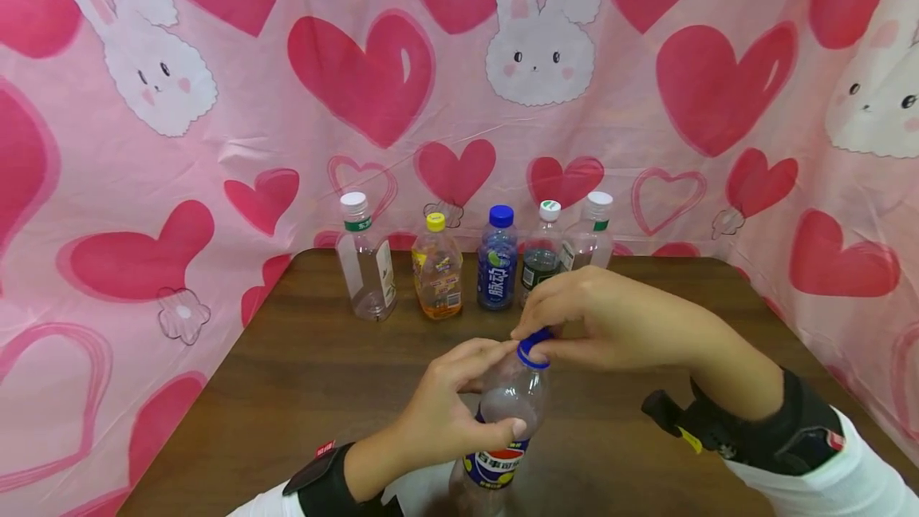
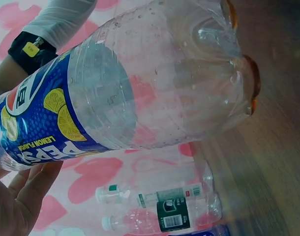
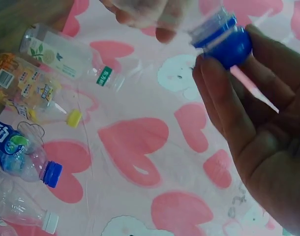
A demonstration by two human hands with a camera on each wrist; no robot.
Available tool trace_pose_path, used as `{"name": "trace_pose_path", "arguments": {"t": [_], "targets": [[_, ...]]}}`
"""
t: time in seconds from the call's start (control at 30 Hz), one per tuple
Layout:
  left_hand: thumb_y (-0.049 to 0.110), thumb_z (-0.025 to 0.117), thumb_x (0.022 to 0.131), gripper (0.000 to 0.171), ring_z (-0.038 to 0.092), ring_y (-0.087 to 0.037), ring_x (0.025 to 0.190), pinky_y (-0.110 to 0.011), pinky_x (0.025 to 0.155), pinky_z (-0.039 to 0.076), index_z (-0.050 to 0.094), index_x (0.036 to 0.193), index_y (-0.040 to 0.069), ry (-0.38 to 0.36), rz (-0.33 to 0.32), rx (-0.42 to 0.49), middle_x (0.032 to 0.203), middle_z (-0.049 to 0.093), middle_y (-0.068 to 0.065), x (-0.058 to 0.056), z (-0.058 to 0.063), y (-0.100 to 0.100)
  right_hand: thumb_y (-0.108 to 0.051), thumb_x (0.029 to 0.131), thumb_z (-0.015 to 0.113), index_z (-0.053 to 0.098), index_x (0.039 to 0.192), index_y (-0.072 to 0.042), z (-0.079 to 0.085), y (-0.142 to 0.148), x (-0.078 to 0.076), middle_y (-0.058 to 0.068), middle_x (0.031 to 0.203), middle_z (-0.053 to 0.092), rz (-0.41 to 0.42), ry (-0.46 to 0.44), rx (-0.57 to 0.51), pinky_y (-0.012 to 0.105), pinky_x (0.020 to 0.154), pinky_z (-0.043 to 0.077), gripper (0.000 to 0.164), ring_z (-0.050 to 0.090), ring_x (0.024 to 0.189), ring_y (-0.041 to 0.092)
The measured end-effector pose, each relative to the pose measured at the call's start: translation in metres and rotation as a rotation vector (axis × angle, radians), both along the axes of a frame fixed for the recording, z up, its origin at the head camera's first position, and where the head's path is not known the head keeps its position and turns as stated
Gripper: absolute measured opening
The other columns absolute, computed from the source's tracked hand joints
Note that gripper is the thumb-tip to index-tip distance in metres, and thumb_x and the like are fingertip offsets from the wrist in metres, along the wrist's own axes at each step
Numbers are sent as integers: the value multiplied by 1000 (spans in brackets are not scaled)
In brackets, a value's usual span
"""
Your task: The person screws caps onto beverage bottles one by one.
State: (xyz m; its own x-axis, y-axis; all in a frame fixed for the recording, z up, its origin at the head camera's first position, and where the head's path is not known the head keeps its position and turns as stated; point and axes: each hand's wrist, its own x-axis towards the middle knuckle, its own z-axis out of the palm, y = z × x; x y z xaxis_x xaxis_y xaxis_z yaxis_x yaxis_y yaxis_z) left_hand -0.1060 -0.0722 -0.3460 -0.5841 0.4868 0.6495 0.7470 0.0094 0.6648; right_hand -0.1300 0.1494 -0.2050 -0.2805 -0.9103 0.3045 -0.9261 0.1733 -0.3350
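A clear plastic Pepsi bottle [image 1: 495, 465] with a blue lemon-flavour label stands nearly upright, leaning a little, close in front of me. My left hand [image 1: 441, 409] grips it around the shoulder, thumb across the front above the label. At its mouth, thumb and fingers of my right hand [image 1: 606, 317] pinch the blue cap [image 1: 533, 348]. In the right wrist view the cap [image 3: 231, 46] is at the neck, and a blue ring shows just below it. The left wrist view shows the bottle's lower body [image 2: 174, 83] see-through, without visible drink.
Several bottles line the back of the brown table [image 1: 287, 389]: a white-capped one [image 1: 369, 278], a yellow-capped one [image 1: 438, 278], a blue one [image 1: 498, 262], and two more white-capped ones, partly behind my right hand. A pink heart-and-rabbit cloth [image 1: 459, 118] hangs behind.
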Motion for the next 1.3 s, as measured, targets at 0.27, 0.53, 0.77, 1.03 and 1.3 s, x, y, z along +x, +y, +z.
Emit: {"name": "trace_pose_path", "arguments": {"t": [0.27,0.53,0.77,1.03,1.3], "targets": [[11,79,77,61,62,-16,102,-28,73,58,57,134,3,-54,-12,10,122,61,-7,-1,2,1,-22,91,71,73,98,-15,-2,-4,2,-12,90,66,-201,112,43,20,66,53,10,57,77,1],[12,78,77,64,62,-17,103,-26,73,57,55,135,1,-5,-11,-1,121,61,-8,-2,3,1,-11,88,73,70,114,-16,6,11,-1,0,119,64,-26,-49,12,33,84,56,27,60,107,17],[14,79,76,64,61,-16,105,-27,74,57,57,136,6,-64,-4,-8,123,60,-5,-1,4,0,-6,86,74,72,109,-13,2,9,-5,-3,106,67,56,-70,-22,30,78,57,24,61,95,11],[15,79,77,64,61,-16,105,-28,76,57,56,137,9,-98,-8,-7,122,60,-3,0,2,0,-23,89,72,71,106,-15,-3,3,-2,-9,96,64,-74,-11,11,24,69,55,18,58,82,5],[15,79,77,63,62,-16,104,-27,73,58,57,135,5,-85,-4,1,122,60,-5,-1,-2,-2,-5,84,75,71,112,-16,-1,7,-2,2,121,62,44,-79,5,32,82,56,30,59,109,19]]}}
